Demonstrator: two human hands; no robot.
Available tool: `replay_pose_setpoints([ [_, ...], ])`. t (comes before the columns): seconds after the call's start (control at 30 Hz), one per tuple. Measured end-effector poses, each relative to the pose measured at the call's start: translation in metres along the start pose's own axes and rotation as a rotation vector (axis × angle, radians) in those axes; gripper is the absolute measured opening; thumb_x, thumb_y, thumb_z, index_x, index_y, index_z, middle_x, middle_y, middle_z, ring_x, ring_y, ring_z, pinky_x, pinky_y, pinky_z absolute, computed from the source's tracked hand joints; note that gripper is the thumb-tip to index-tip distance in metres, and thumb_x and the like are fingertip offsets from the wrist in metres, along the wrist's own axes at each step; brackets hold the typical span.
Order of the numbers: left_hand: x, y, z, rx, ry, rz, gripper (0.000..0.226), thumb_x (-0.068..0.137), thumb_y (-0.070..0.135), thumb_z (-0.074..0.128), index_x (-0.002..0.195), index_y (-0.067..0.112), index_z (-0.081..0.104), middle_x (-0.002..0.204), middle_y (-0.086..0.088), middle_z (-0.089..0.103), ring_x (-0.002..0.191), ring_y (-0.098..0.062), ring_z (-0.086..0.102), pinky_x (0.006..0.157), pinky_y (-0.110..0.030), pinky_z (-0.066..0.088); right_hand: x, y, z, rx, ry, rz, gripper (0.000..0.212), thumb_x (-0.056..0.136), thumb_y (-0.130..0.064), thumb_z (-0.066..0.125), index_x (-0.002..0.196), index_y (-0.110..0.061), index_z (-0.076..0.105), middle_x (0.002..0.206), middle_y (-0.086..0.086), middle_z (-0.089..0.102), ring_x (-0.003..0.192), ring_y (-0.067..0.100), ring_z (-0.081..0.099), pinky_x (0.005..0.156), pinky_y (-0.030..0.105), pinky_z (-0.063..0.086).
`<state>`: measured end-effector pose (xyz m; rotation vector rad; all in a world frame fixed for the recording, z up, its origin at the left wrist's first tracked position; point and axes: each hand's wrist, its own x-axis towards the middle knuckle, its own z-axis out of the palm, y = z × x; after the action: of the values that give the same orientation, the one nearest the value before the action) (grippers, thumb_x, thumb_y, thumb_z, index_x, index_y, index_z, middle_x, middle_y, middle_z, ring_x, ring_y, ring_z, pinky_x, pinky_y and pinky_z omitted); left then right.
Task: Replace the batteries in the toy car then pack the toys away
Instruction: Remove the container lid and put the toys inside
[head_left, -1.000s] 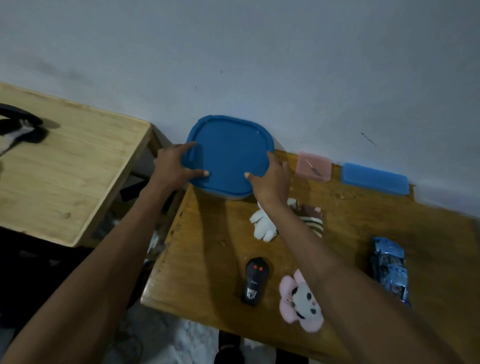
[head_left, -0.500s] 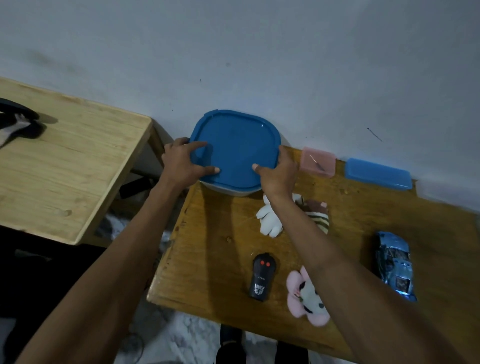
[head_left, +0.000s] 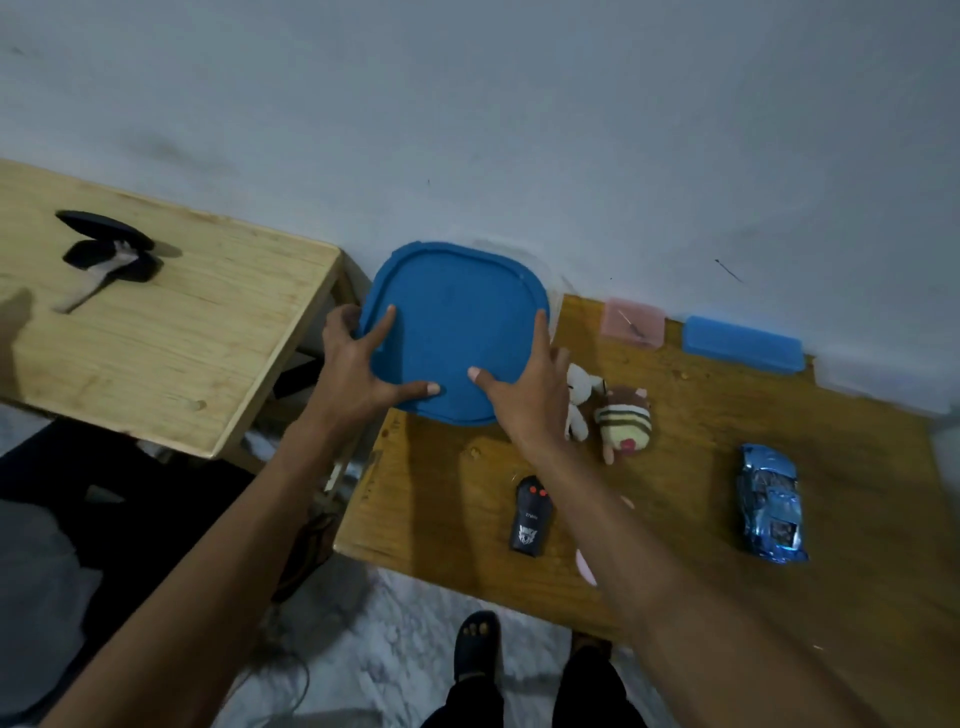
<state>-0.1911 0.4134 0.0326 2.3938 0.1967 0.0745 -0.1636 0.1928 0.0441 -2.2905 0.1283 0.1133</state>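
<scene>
A big container with a blue lid (head_left: 457, 322) stands at the far left corner of the dark wooden table (head_left: 675, 519). My left hand (head_left: 358, 369) grips its left edge, thumb on the lid. My right hand (head_left: 524, 389) holds the right edge, thumb on top as well. A shiny blue toy car (head_left: 771, 501) lies at the right. A black remote (head_left: 531, 517) with two red buttons lies near the front edge. A white plush (head_left: 579, 397) and a striped plush (head_left: 623, 423) lie beside my right hand. A pink plush (head_left: 587, 566) is mostly hidden under my right forearm.
A small pink box (head_left: 634, 322) and a flat blue box (head_left: 740, 343) sit against the wall. A lighter wooden table (head_left: 156, 338) stands to the left with a black object (head_left: 109, 252) on it. A gap separates the two tables. My feet (head_left: 478, 642) show below.
Both hands have stayed on the lidded container, fingers spreading further over its edges. The view has shifted, so my right forearm now covers most of the pink plush.
</scene>
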Motion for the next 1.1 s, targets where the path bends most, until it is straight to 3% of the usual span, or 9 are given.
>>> replay_pose_setpoints([
  [0.13,-0.050,-0.022,0.003,0.098,0.001,0.028,0.134,0.051,0.101,0.054,0.156,0.020,0.039,0.148,-0.014,0.022,0.140,-0.039,0.027,0.115,-0.052,0.039,-0.053,0.013,0.018,-0.022,-0.009,0.045,0.111,0.075,-0.053,0.080,0.157,-0.039,0.006,0.142,0.009,0.036,0.124,0.032,0.051,0.090,0.045,0.054],
  [0.43,-0.122,-0.054,0.033,0.188,-0.119,-0.028,0.134,0.051,0.104,0.047,0.158,0.023,0.035,0.151,-0.018,0.022,0.140,-0.041,0.027,0.112,-0.054,0.042,-0.130,0.051,0.044,-0.191,-0.065,0.209,0.107,0.080,-0.054,0.076,0.159,-0.032,0.006,0.133,0.010,0.039,0.114,0.031,0.051,0.080,0.042,0.051],
  [0.6,-0.137,-0.069,0.049,0.209,-0.163,-0.103,0.139,0.048,0.106,0.042,0.159,0.023,0.031,0.150,-0.019,0.023,0.138,-0.042,0.032,0.112,-0.053,0.042,-0.139,0.059,0.057,-0.318,-0.157,0.259,0.094,0.090,-0.045,0.068,0.160,-0.021,0.009,0.150,0.014,0.033,0.131,0.035,0.041,0.094,0.045,0.046],
  [0.8,-0.141,-0.076,0.064,0.232,-0.175,-0.174,0.135,0.049,0.100,0.052,0.160,0.027,0.028,0.150,-0.016,0.024,0.135,-0.040,0.034,0.108,-0.052,0.045,-0.143,0.056,0.060,-0.460,-0.209,0.267,0.079,0.095,-0.048,0.058,0.157,-0.015,0.022,0.160,0.009,0.028,0.141,0.035,0.032,0.108,0.047,0.037],
  [0.97,-0.141,-0.074,0.065,0.311,-0.096,-0.139,0.124,0.055,0.100,0.048,0.156,0.030,0.035,0.152,-0.020,0.024,0.137,-0.043,0.030,0.107,-0.058,0.042,-0.130,0.056,0.048,-0.373,-0.153,0.207,0.060,0.095,-0.045,0.059,0.147,-0.020,0.042,0.152,0.004,0.036,0.136,0.030,0.037,0.102,0.050,0.045],
  [1.1,-0.126,-0.046,0.069,0.317,0.039,-0.057,0.100,0.070,0.092,0.047,0.150,0.032,0.044,0.155,-0.023,0.027,0.143,-0.043,0.026,0.109,-0.061,0.034,-0.100,0.062,0.018,-0.211,0.039,0.176,0.045,0.094,-0.036,0.063,0.135,-0.018,0.054,0.135,0.007,0.050,0.124,0.030,0.049,0.093,0.042,0.049],
])
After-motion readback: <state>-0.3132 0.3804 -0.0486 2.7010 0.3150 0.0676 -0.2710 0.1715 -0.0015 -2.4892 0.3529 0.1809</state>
